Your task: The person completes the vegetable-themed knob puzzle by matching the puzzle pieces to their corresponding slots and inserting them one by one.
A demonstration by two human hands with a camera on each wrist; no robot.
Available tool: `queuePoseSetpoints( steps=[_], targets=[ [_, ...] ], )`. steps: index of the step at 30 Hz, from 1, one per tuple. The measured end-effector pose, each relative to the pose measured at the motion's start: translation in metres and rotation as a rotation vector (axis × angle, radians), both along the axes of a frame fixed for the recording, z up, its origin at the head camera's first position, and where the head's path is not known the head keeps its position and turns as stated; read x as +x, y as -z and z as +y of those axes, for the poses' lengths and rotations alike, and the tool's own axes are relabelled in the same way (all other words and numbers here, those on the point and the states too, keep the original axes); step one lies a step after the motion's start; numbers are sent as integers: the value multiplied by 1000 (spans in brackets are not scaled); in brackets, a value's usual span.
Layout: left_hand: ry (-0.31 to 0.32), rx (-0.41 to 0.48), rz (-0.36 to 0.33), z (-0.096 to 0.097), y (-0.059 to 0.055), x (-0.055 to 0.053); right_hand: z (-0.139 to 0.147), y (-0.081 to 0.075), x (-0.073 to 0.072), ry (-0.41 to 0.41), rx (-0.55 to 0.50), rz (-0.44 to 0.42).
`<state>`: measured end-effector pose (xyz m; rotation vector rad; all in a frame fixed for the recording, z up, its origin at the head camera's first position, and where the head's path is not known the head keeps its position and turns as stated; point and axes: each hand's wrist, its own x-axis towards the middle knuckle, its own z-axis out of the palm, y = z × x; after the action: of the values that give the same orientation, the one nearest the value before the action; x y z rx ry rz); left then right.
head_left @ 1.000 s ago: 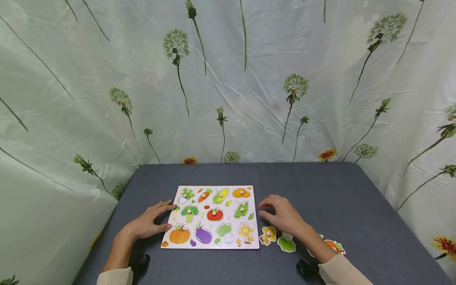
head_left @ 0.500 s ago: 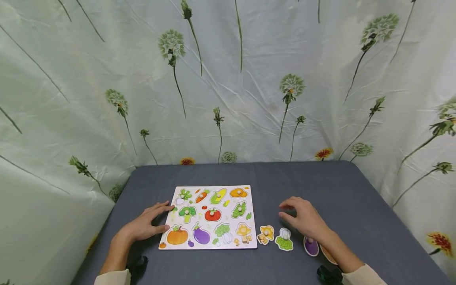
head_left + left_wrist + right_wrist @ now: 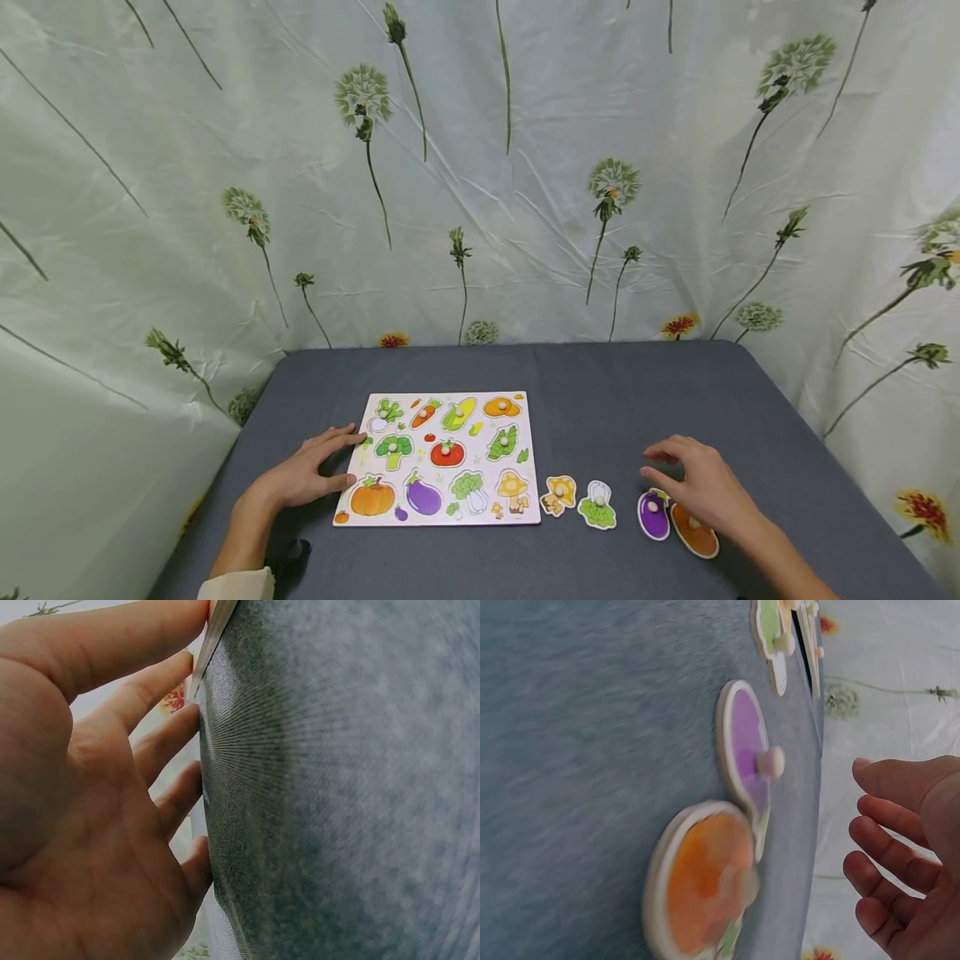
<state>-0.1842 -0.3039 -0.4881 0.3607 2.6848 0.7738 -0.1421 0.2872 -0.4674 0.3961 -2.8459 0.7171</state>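
Observation:
A vegetable peg puzzle board (image 3: 442,458) lies on the grey table (image 3: 615,400). My left hand (image 3: 307,475) rests flat at the board's left edge, fingers straight, holding nothing; its fingers (image 3: 161,742) lie along the board's edge. My right hand (image 3: 697,483) hovers with relaxed fingers just above a loose purple eggplant piece (image 3: 653,514) and an orange pumpkin piece (image 3: 693,531). In the right wrist view the eggplant piece (image 3: 746,750) and the pumpkin piece (image 3: 701,877) lie flat, my fingers (image 3: 892,840) apart from them. A mushroom piece (image 3: 559,494) and a cabbage piece (image 3: 597,505) lie beside the board.
A flower-printed cloth (image 3: 480,167) hangs behind and around the table. The table's right edge (image 3: 825,467) runs close to my right hand. A dark wrist-mounted device (image 3: 292,557) shows by my left sleeve.
My right hand has moved rightward from beside the board to above the eggplant and pumpkin pieces. The left hand has stayed at the board's left edge.

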Motion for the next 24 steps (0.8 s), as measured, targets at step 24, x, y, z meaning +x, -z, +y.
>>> queuePoseSetpoints(
  steps=[24],
  targets=[
    [29, 27, 6, -1, -3, -1, 36, 29, 38, 98, -13, -51]
  ],
)
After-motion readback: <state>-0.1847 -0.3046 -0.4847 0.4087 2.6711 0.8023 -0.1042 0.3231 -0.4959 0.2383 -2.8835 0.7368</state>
